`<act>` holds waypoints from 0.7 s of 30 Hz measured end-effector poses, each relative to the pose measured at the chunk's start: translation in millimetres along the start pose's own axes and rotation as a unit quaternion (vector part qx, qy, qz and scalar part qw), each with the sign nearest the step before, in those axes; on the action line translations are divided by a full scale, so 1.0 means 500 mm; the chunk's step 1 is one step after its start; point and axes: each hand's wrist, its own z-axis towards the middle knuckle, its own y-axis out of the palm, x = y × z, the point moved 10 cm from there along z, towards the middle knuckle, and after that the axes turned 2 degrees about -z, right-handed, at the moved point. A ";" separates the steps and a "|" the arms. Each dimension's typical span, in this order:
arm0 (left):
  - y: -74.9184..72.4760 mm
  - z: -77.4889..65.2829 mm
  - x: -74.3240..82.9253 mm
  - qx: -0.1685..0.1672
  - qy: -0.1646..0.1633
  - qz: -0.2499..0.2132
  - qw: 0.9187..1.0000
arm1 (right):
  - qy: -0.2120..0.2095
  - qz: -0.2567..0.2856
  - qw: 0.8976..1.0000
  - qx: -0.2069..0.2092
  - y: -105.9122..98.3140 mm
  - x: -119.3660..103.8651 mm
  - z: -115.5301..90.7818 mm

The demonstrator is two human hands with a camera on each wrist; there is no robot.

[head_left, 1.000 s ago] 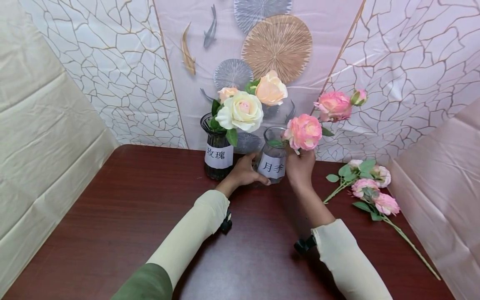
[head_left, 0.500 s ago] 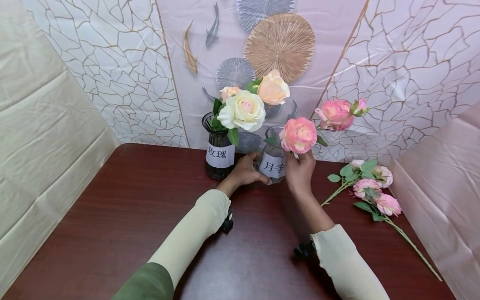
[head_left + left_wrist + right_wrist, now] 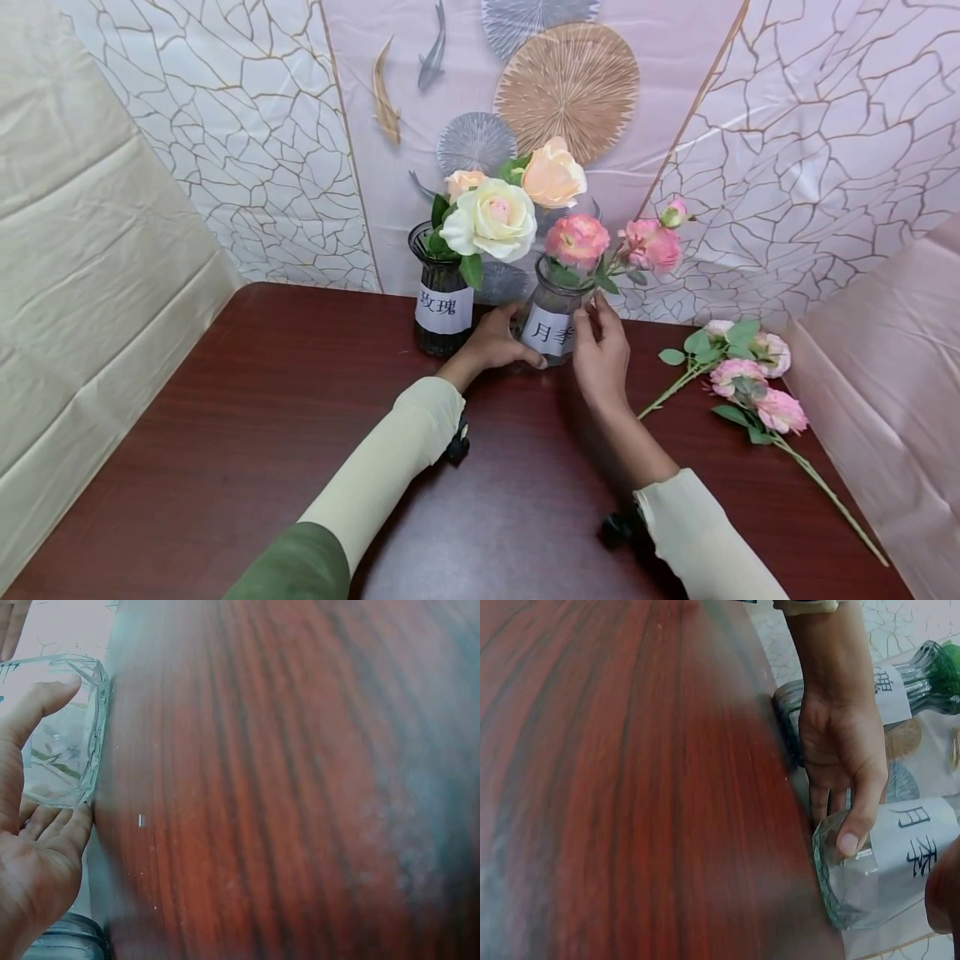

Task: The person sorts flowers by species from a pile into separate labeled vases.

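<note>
In the head view, my left hand [image 3: 497, 340] grips the base of a glass vase [image 3: 558, 296] with a white paper label, its thumb across the front. My right hand [image 3: 602, 350] is at the vase's right side, thumb by the label and fingers pointing up near the neck. Pink artificial flowers [image 3: 577, 239] stand in this vase, heads above the rim, leaning right. Stem parts [image 3: 56, 766] show through the glass in the left wrist view. Just left, a darker ribbed vase [image 3: 442, 333] holds a cream rose [image 3: 495, 218] and peach roses.
Two pink flower sprays [image 3: 738, 375] lie on the right of the dark red wooden table [image 3: 300, 450], one stem [image 3: 832, 496] reaching toward the front. A patterned backdrop [image 3: 262, 142] rises right behind the vases, with pale cloth [image 3: 885, 358] at either side.
The pink flowers have moved left and down, from beside the vase into its mouth. My right hand has loosened from the stem, thumb and fingers now apart. The left hand keeps its grip.
</note>
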 end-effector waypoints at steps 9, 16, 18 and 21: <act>-0.001 -0.001 0.000 -0.001 -0.001 0.002 1.000 | 0.043 -0.015 0.999 -0.011 -0.020 0.038 -0.001; -0.002 -0.004 0.000 -0.001 -0.003 0.002 1.000 | 0.037 -0.049 0.998 -0.006 -0.045 0.046 0.001; -0.002 -0.004 0.001 -0.001 -0.002 0.004 1.000 | 0.033 -0.044 0.998 -0.006 -0.053 0.045 0.002; -0.002 -0.004 0.002 -0.002 -0.001 0.005 1.000 | 0.031 -0.032 0.999 -0.011 -0.065 0.046 0.002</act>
